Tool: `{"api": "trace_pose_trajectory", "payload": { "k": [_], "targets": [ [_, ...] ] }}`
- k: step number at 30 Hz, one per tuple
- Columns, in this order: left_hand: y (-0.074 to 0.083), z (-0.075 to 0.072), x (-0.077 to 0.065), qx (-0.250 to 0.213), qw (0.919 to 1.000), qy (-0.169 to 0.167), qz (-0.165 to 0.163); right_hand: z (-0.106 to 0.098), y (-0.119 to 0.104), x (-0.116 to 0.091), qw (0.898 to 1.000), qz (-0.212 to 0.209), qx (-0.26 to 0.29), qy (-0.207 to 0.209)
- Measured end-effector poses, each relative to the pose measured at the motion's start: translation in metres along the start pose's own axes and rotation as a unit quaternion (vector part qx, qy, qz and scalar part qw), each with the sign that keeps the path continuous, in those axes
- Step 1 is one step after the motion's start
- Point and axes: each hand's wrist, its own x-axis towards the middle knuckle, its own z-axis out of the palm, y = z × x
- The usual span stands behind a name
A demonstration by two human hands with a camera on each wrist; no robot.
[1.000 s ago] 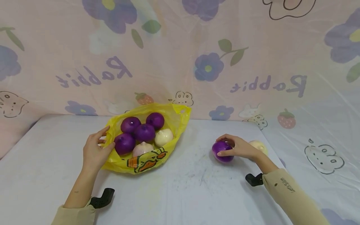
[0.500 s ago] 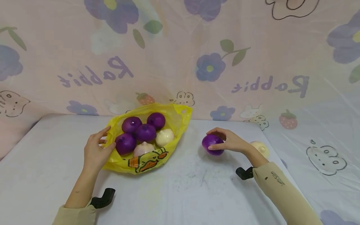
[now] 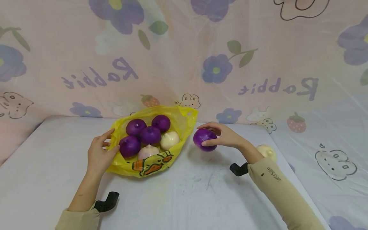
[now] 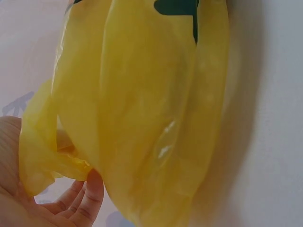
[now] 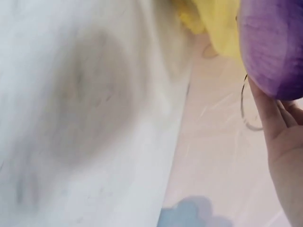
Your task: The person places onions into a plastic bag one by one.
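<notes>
A yellow plastic bag (image 3: 155, 164) lies with its mouth spread on the table, several purple onions (image 3: 150, 135) and two pale onions (image 3: 170, 140) inside it. At the bag's left edge, my left hand (image 3: 99, 156) holds the plastic between thumb and fingers; the left wrist view shows fingers (image 4: 90, 201) at a fold of the yellow film. My right hand (image 3: 227, 135) grips another purple onion (image 3: 203, 140) from its right side. This onion is lifted over the table just right of the bag, its shadow below; the right wrist view shows the onion (image 5: 274, 47) against the fingers.
One more pale onion (image 3: 267, 151) sits near the table's right edge, partly behind the right forearm. The white table (image 3: 184, 198) bears faint dark smudges. A patterned cloth (image 3: 172, 64) hangs behind it.
My right hand has carried the purple onion leftward and up, off the right part of the table toward the bag. My left hand stays at the bag's edge.
</notes>
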Motion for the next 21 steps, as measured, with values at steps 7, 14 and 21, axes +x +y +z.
{"api": "trace_pose_trajectory", "payload": {
  "k": [7,14,21],
  "targets": [
    [0.0,-0.001,-0.001,-0.002,1.0,-0.001,-0.005,0.004,-0.02,0.015,1.0,-0.017,0.021,-0.015],
    [-0.001,0.0,0.0,0.0,1.0,-0.003,-0.007,0.006,-0.042,0.03,0.997,-0.059,0.04,-0.022],
    [0.0,-0.001,0.0,0.001,1.0,-0.002,-0.004,0.008,-0.061,0.048,0.994,-0.097,0.041,-0.014]
  ]
}}
